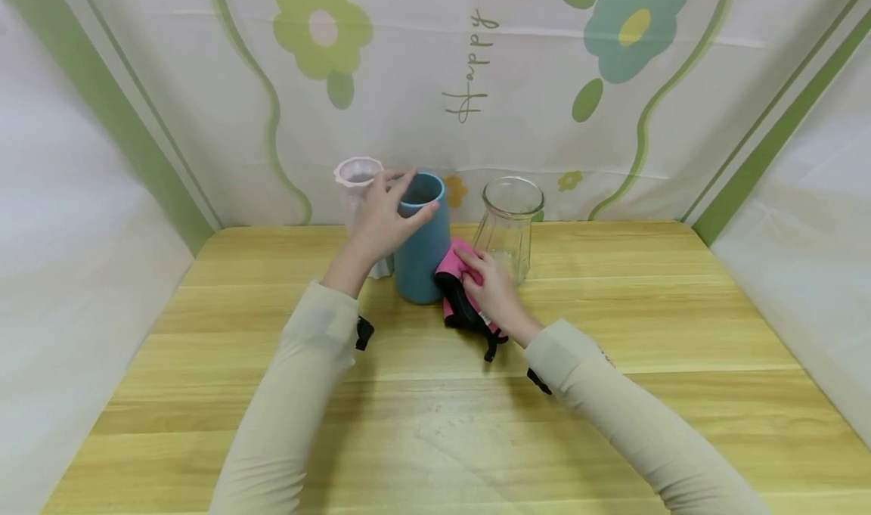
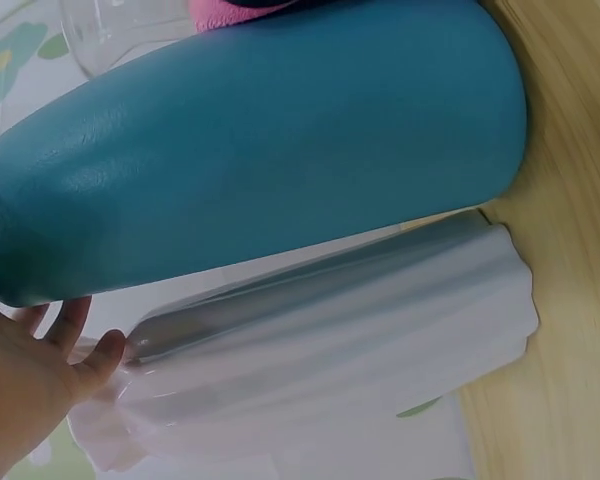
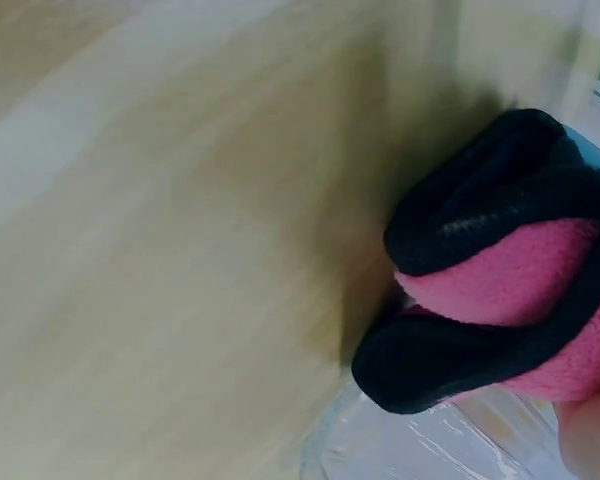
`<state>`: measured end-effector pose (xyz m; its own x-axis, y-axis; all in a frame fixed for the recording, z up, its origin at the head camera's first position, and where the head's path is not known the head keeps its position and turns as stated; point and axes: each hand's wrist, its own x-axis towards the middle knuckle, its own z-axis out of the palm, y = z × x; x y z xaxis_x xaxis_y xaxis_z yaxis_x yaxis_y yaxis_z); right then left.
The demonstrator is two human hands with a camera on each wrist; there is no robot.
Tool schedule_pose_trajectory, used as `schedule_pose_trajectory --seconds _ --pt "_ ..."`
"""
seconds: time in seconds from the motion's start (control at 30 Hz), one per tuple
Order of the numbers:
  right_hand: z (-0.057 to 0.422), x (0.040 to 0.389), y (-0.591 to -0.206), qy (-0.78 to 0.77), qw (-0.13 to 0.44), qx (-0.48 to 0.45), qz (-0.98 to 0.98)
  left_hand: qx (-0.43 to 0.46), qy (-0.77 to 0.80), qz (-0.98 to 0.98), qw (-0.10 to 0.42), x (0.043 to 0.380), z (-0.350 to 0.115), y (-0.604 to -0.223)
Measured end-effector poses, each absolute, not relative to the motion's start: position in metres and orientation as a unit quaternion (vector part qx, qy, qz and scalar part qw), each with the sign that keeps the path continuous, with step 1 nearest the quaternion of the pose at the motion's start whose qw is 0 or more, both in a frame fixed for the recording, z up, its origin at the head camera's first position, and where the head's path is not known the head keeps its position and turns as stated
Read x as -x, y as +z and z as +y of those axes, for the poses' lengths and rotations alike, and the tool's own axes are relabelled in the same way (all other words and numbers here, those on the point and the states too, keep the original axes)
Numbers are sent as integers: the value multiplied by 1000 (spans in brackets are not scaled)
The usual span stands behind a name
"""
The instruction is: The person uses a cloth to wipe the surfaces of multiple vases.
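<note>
A tall blue vase (image 1: 423, 262) stands upright near the back of the table. My left hand (image 1: 381, 216) holds it at the rim, thumb on the near side and forefinger across the far side. In the left wrist view, the other fingers (image 2: 102, 362) lie between the blue vase and a pale pink fluted vase (image 2: 320, 350). With thumb and fingers my right hand (image 1: 493, 288) pinches a folded pink fleecy cloth (image 1: 452, 262) with black edging. The cloth lies against the blue vase's lower right side. Its black-trimmed folds (image 3: 460, 350) fill the right wrist view's right side.
A clear glass vase (image 1: 512, 228) stands to the right, behind my right hand. Behind all three vases hangs a white flowered curtain (image 1: 408, 61). The wooden table (image 1: 435, 439) stretches towards me, and white walls (image 1: 88, 220) close off both sides.
</note>
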<state>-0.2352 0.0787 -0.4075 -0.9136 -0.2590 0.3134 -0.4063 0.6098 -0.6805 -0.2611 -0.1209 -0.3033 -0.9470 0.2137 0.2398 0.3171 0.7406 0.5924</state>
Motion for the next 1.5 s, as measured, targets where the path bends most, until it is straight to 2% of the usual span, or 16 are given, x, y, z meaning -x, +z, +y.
schedule_pose_trajectory --seconds 0.3,0.7,0.87,1.13,1.4,1.5 --pt "76 240 -387 396 153 -190 -885 135 -359 -920 76 262 -120 -302" --pt "70 245 -353 464 221 -197 -835 142 -334 -931 40 262 -120 -297" --pt "70 243 -358 457 206 -192 -844 145 -333 -930 60 262 -119 -300" --pt "75 241 -386 413 163 -183 -877 130 -290 -944 89 263 -116 -301" --pt "80 238 -405 392 95 -176 -898 128 -283 -947 86 260 -115 -297" --pt "79 238 -406 395 91 -172 -898 125 -280 -948 82 260 -116 -295"
